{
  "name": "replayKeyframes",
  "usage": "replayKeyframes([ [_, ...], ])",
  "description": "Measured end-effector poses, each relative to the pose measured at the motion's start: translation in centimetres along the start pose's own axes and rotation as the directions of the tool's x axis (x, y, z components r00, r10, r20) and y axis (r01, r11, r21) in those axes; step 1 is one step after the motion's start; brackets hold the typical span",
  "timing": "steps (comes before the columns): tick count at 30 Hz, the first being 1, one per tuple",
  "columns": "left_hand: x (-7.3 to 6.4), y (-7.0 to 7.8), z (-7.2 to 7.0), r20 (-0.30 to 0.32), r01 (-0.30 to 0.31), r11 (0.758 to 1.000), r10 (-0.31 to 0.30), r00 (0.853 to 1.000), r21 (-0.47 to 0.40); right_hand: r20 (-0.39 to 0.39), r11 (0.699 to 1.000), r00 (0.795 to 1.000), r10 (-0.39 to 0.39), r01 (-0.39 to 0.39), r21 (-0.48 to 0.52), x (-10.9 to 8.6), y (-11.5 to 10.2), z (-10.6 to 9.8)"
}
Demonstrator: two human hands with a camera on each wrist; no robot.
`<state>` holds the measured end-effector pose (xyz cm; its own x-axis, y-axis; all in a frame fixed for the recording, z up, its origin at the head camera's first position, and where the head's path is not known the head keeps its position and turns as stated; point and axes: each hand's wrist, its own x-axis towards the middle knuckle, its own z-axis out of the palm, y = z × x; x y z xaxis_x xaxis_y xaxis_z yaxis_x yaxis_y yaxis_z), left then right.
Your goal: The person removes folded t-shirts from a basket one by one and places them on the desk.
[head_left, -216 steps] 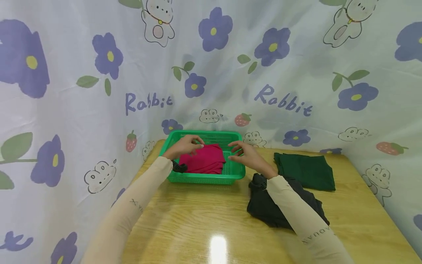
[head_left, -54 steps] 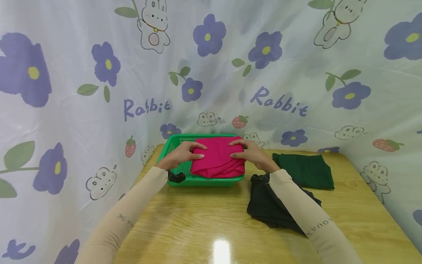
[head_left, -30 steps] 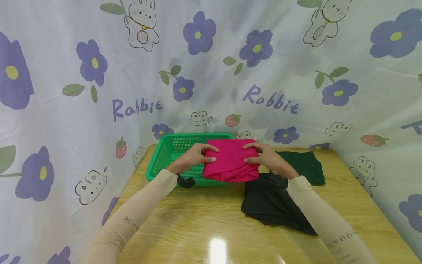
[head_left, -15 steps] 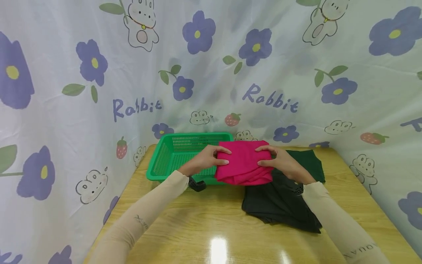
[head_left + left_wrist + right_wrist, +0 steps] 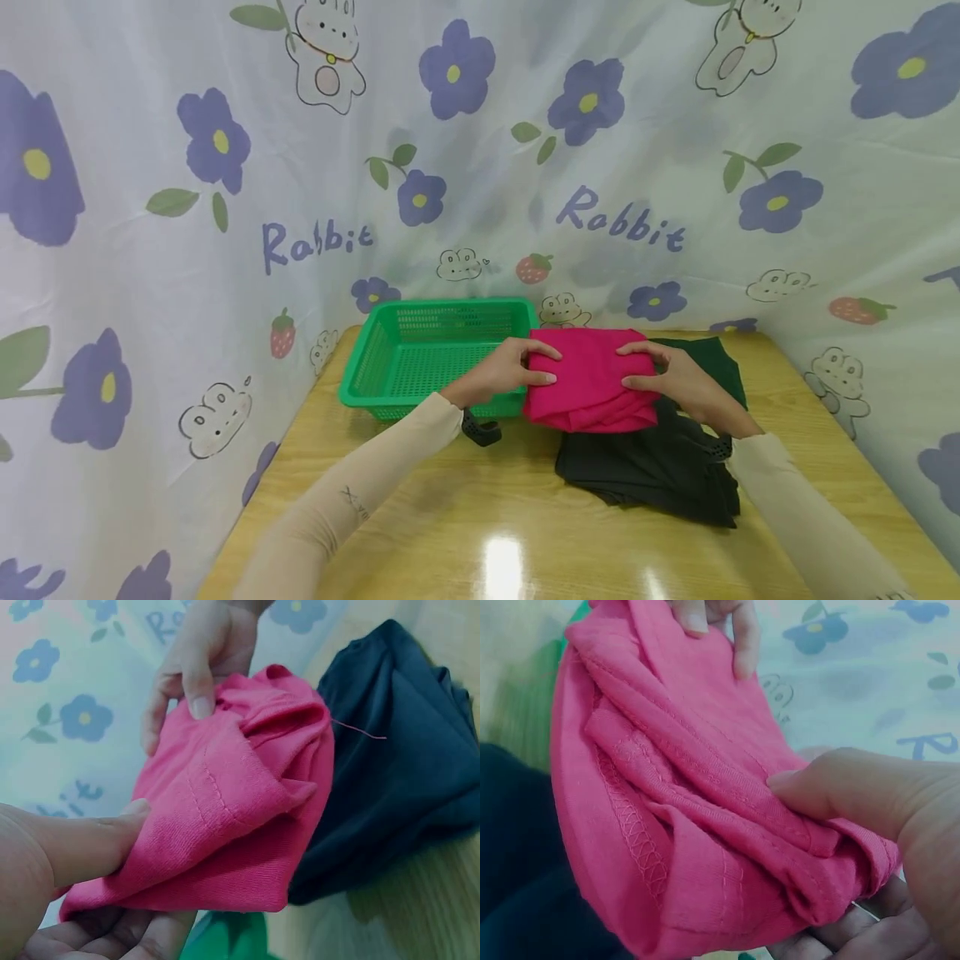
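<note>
A folded pink garment (image 5: 588, 375), with stitched hems and several layers, hangs between both hands. My left hand (image 5: 506, 367) grips its left side, thumb on top and fingers underneath, as the left wrist view shows. On the opposite side my right hand (image 5: 682, 379) pinches the folds the same way. In the head view the garment overlaps a black folded garment (image 5: 645, 475) on the table. Behind my right hand a dark green folded cloth (image 5: 712, 367) lies partly hidden. To the left stands a green plastic basket (image 5: 367, 354) with nothing in it.
The wooden table (image 5: 405, 517) carries everything, its back edge meeting a patterned curtain (image 5: 480, 167). More curtain closes in the left and right sides. A loose pink thread (image 5: 360, 730) sticks out from the garment.
The hands have taken hold of the pink garment in the basket, lifted it out and carried it right and slightly nearer, over the black garment. The basket now shows its bare floor.
</note>
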<state>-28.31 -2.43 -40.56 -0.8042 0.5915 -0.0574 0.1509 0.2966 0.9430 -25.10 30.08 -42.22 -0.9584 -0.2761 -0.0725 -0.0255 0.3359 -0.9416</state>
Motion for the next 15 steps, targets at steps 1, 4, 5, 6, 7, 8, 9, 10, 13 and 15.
replayKeyframes([
  [1, 0.2, 0.1, 0.3, 0.000, -0.005, 1.000, 0.005, 1.000, 0.007, -0.005, 1.000, 1.000, 0.001, -0.001, -0.002, -0.2, 0.1, -0.2],
  [4, 0.7, 0.2, 1.3, -0.003, -0.011, 1.000, 0.011, 1.000, 0.018, -0.016, 1.000, 1.000, 0.004, -0.005, -0.017, -0.9, 0.4, -0.7],
  [5, 0.8, 0.3, 1.7, -0.003, -0.013, 1.000, 0.013, 1.000, 0.024, -0.023, 1.000, 1.000, 0.009, -0.009, -0.022, -1.1, 0.5, -0.9],
  [6, 0.9, 0.3, 2.0, -0.002, -0.013, 1.000, 0.013, 1.000, 0.025, -0.027, 1.000, 1.000, 0.009, -0.010, -0.028, -1.3, 0.6, -1.1],
  [7, 1.0, 0.4, 2.3, -0.002, -0.015, 0.999, 0.015, 1.000, 0.034, -0.029, 0.999, 1.000, 0.008, -0.009, -0.030, -1.5, 0.8, -1.3],
  [8, 1.1, 0.5, 2.6, -0.001, -0.015, 0.999, 0.015, 1.000, 0.038, -0.032, 0.999, 0.999, 0.008, -0.009, -0.032, -1.7, 0.9, -1.4],
  [9, 1.2, 0.6, 2.8, 0.000, -0.016, 0.999, 0.016, 1.000, 0.042, -0.038, 0.999, 0.999, 0.009, -0.010, -0.031, -1.9, 1.0, -1.6],
  [10, 1.2, 0.8, 3.1, 0.001, -0.018, 0.999, 0.018, 1.000, 0.047, -0.043, 1.000, 0.999, 0.010, -0.012, -0.025, -2.1, 1.1, -1.8],
  [13, 1.4, 1.0, 3.9, 0.001, -0.028, 0.997, 0.028, 1.000, 0.075, -0.045, 1.000, 0.999, -0.004, 0.004, -0.017, -2.8, 1.6, -2.3],
  [15, 1.6, 1.2, 4.4, 0.004, -0.033, 0.996, 0.032, 0.999, 0.080, -0.048, 1.000, 0.999, -0.009, 0.009, -0.013, -3.2, 1.9, -2.7],
])
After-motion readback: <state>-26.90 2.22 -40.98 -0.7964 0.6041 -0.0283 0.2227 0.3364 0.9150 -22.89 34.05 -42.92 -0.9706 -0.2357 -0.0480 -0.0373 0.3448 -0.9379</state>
